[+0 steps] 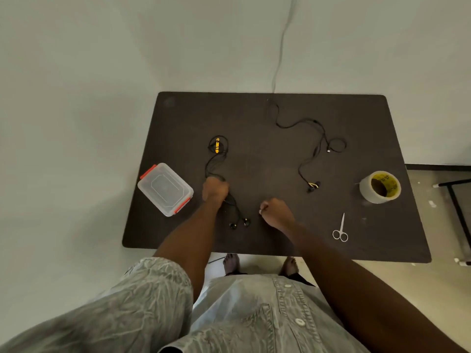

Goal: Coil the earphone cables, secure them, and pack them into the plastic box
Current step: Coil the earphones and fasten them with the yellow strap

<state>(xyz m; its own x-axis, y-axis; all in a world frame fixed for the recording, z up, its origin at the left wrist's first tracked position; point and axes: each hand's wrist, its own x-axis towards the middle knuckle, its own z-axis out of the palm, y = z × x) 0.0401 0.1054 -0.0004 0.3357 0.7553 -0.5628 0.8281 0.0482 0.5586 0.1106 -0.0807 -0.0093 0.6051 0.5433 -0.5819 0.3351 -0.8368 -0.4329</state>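
Dark table (267, 159): left hand (215, 189) grips near-far earphone cable (212, 165).

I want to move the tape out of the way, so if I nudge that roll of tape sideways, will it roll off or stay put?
The roll of tape lies flat on the table, hole facing up, so it will likely slide, not roll. It looks thick and fairly full, so probably heavy enough to stay upright. It sits near the table's right edge; push gently.
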